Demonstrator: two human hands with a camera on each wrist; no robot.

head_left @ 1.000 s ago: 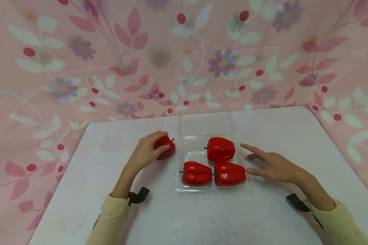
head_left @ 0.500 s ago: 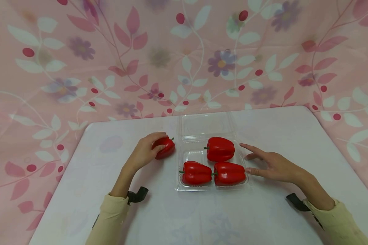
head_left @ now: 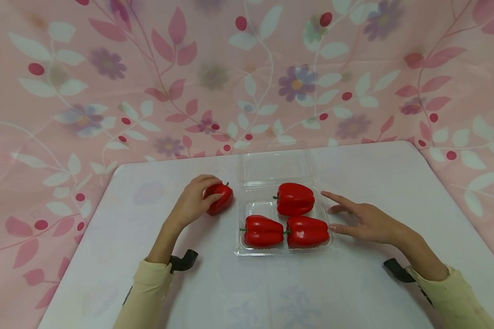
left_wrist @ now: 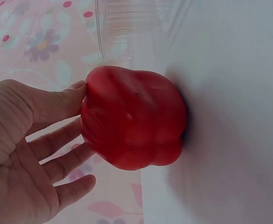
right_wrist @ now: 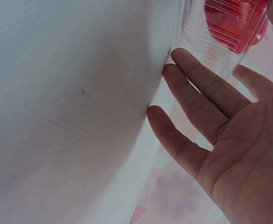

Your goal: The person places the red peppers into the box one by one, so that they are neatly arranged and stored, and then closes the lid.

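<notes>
My left hand (head_left: 192, 201) grips a red bell pepper (head_left: 221, 199) between thumb and fingers, left of a clear plastic clamshell box (head_left: 244, 250). In the left wrist view this bell pepper (left_wrist: 134, 119) rests low against the white tabletop, its far side hidden. Inside the box lie three more red bell peppers: one at the back right (head_left: 295, 199), one at the front left (head_left: 263, 231) and one at the front right (head_left: 307, 232). My right hand (head_left: 368, 222) has its fingers spread at the box's right side; the right wrist view shows the palm (right_wrist: 248, 154) holding nothing.
The box's transparent lid (head_left: 276, 167) lies folded back behind it. A white cloth covers the table (head_left: 230, 292), and a pink floral curtain (head_left: 214, 82) hangs at its back edge. Dark curved mounts (head_left: 184, 260) sit at both wrists.
My left hand has shifted slightly left with the bell pepper, whose stem now points more toward the back. My right hand and the peppers in the box have stayed put.
</notes>
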